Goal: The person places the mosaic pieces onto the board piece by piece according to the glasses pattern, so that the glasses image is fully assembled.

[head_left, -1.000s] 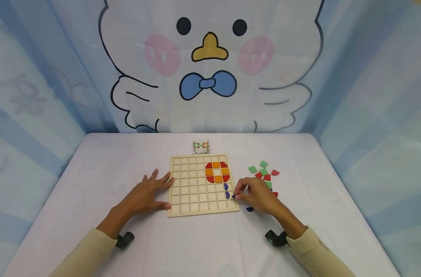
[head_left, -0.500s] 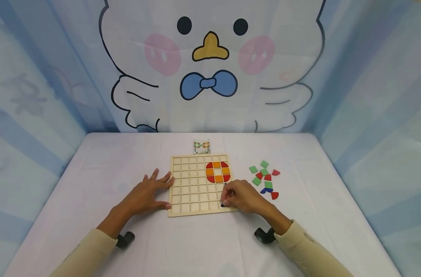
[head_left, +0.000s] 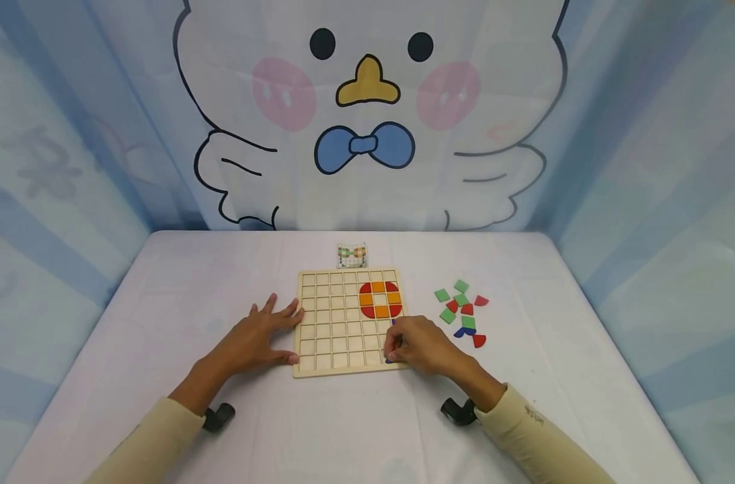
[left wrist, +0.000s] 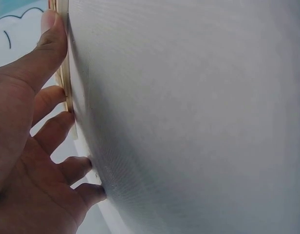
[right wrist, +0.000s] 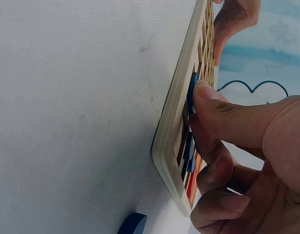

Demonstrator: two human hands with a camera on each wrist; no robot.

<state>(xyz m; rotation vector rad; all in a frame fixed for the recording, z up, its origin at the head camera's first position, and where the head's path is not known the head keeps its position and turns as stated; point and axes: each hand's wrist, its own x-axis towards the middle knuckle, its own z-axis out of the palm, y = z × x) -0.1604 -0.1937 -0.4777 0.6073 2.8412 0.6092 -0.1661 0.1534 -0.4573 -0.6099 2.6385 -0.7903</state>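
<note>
A wooden grid board lies on the table. My left hand rests at its left edge, fingers spread, with thumb and fingertips against the rim. At the near right corner, my right hand pinches a blue half-round tile between thumb and finger, low over a grid cell. More blue tiles sit in the grid beyond it, mostly hidden by the right hand in the head view. Farther up the board, red quarter-rounds and orange squares form a ring.
Loose green squares, red quarter-rounds and blue half-rounds lie right of the board. Another blue tile is on the table near the right wrist. A small pattern card stands behind the board.
My right hand has moved left and nearer, from the board's right edge to its near right corner, carrying the blue tile, then settled slightly. The left hand stays put.
</note>
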